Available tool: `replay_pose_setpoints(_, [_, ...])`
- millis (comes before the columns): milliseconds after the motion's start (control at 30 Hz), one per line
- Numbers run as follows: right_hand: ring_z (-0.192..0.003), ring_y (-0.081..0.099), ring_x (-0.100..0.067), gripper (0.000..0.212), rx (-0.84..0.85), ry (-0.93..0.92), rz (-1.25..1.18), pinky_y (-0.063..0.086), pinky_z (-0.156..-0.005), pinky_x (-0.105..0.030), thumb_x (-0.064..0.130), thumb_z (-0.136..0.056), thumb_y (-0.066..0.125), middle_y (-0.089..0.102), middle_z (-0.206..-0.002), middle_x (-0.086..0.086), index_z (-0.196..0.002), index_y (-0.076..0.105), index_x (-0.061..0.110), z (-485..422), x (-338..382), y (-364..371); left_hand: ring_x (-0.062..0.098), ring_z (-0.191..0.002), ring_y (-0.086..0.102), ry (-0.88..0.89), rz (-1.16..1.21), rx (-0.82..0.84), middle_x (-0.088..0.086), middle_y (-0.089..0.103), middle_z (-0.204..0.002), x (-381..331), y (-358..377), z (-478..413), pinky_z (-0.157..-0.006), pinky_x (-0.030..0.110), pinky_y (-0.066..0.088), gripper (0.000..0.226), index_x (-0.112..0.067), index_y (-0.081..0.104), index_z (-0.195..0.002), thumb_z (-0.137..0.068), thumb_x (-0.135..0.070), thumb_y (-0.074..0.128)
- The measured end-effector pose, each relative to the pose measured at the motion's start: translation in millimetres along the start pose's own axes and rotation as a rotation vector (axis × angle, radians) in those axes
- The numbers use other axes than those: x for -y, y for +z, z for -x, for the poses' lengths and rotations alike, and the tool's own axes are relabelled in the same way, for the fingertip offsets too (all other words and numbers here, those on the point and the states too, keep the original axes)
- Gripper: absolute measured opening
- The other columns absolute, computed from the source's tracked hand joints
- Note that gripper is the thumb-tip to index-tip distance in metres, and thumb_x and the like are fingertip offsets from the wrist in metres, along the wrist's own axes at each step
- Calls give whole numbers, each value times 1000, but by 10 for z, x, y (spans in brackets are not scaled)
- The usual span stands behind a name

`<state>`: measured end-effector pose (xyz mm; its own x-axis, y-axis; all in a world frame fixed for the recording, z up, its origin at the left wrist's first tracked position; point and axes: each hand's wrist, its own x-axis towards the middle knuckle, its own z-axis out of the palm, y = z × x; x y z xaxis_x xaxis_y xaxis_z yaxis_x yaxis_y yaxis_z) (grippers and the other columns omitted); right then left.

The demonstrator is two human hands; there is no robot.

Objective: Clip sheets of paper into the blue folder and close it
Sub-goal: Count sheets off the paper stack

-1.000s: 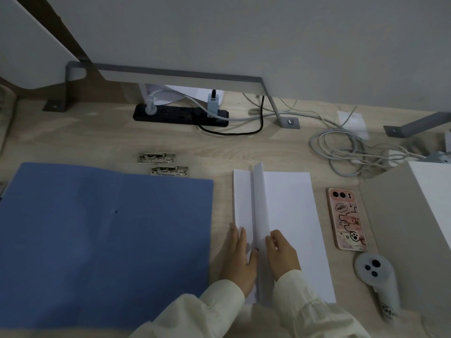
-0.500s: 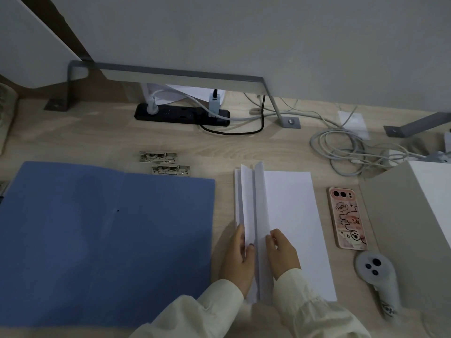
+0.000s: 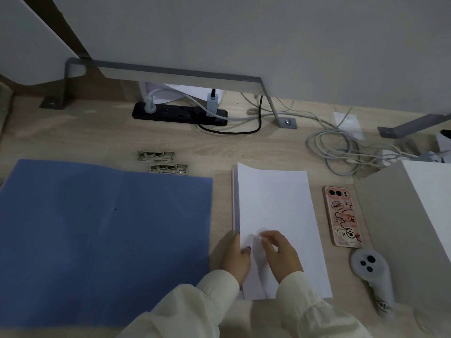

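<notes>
Nearest, the left hand (image 3: pixel 238 256) is pinching the left edge of the sheets of paper (image 3: pixel 275 203), thumb on top. The right hand (image 3: pixel 280 252) is hovering blurred over them, fingers bent, its grip impossible to tell. The sheet that was standing upright half a second ago is now lying flat. To the left, the blue folder (image 3: pixel 105 228) is lying open on the worktop (image 3: pixel 73 137), with the metal clips (image 3: pixel 168 169) just beyond it.

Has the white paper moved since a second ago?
Yes: the raised white paper sheets have flopped rightward, now flat, toward the pink-cased phone.
</notes>
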<state>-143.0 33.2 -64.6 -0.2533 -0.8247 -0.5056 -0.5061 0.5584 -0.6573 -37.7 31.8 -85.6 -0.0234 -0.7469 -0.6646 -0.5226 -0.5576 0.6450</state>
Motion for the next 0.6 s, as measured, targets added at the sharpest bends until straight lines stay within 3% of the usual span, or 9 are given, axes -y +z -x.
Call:
replay_pose_setpoints(133, [-120, 47, -29, 37, -237, 0, -64, 37, -102, -35, 8, -86, 55, 48, -131, -11, -123, 52, 12, 13, -132, -308, 22, -110, 55, 72, 353, 42, 3, 58, -124, -18, -268, 107, -96, 34, 45, 31, -18, 50, -124, -95, -13, 40])
replay_pose_setpoints(233, [-122, 45, -26, 53, -296, 116, -305, 40, -103, -46, 17, -82, 57, 44, -135, -2, -131, 42, 31, 90, -165, -404, 19, -116, 54, 112, 430, 14, -1, 57, -125, 55, -592, 219, -104, 37, 41, 31, -19, 50, -124, -95, -13, 42])
replay_pose_setpoints(333, [-102, 52, -25, 41, -132, 175, -516, 39, -94, -35, 18, -88, 55, 54, -118, -4, -128, 48, 12, 184, -109, -355, 20, -119, 52, 106, 462, -44, 1, 55, -131, 218, -909, 325, -108, 42, 39, 37, -18, 47, -132, -95, -18, 45])
replay_pose_setpoints(367, [-100, 53, -25, 44, -43, 192, -515, 39, -95, -35, 26, -84, 63, 57, -116, -4, -123, 52, 10, 219, -79, -306, 19, -121, 51, 100, 472, -71, 0, 54, -132, 276, -1007, 363, -109, 40, 37, 38, -18, 46, -133, -95, -18, 45])
replay_pose_setpoints(433, [-105, 55, -28, 72, 108, 210, -462, 39, -103, -42, 53, -57, 78, 61, -117, -7, -115, 57, 16, 302, -42, -138, 16, -122, 49, 111, 480, -130, -4, 52, -132, 401, -1196, 446, -107, 32, 36, 38, -19, 45, -133, -95, -16, 44])
replay_pose_setpoints(467, [-110, 55, -30, 69, 138, 203, -475, 38, -106, -46, 51, -55, 79, 61, -120, -9, -113, 58, 19, 360, -8, -43, 15, -124, 47, 115, 480, -158, -5, 51, -133, 473, -1284, 478, -107, 30, 34, 39, -19, 44, -134, -95, -15, 43])
replay_pose_setpoints(533, [-115, 54, -32, 40, 169, 194, -540, 38, -106, -47, 23, -77, 69, 59, -126, -14, -115, 57, 16, 433, 41, 177, 15, -131, 40, 97, 477, -217, -6, 43, -141, 639, -1439, 524, -112, 30, 28, 45, -18, 37, -140, -95, -16, 44])
replay_pose_setpoints(600, [-111, 56, -33, 38, 203, 199, -546, 40, -102, -44, 9, -84, 60, 60, -122, -15, -122, 56, 8, 486, 65, 373, 15, -134, 36, 48, 463, -254, -7, 39, -144, 817, -1565, 554, -114, 30, 25, 49, -18, 33, -142, -95, -19, 45])
